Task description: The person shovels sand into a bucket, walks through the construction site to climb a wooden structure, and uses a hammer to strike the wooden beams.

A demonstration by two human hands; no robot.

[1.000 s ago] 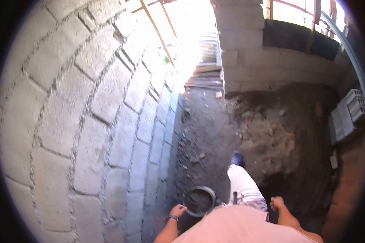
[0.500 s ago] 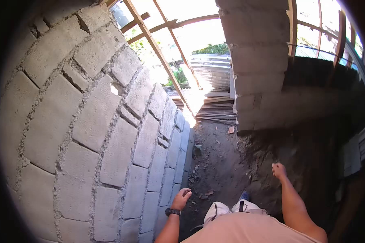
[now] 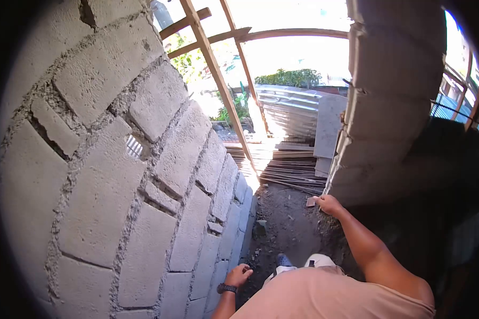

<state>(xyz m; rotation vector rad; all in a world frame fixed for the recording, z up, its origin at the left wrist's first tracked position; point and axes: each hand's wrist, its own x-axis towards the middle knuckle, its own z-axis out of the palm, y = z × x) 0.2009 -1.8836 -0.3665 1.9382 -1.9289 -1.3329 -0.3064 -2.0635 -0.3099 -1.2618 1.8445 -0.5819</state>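
Apparently mid-passage: both bare hands low between two grey concrete-block walls.

Left hand [image 3: 239,275] relaxed, fingers loosely bent, grip released; black watch [image 3: 227,288] on wrist; nearest thing is the rough grey block wall with mortared joints [image 3: 146,255], close to its lower right edge. Right hand [image 3: 329,205] reaching forward, fingers curled; cannot tell whether it grasps anything. It shows by the lower near corner of the shaded grey block wall [image 3: 394,90] on the right; contact unclear. Small flat reddish fragment [image 3: 310,202] on the brown dirt floor [image 3: 292,226], seen just past those fingertips. Long thin brown wooden strips [image 3: 287,168] stacked across the floor's far edge, silvery corrugated metal sheeting [image 3: 287,106] behind.
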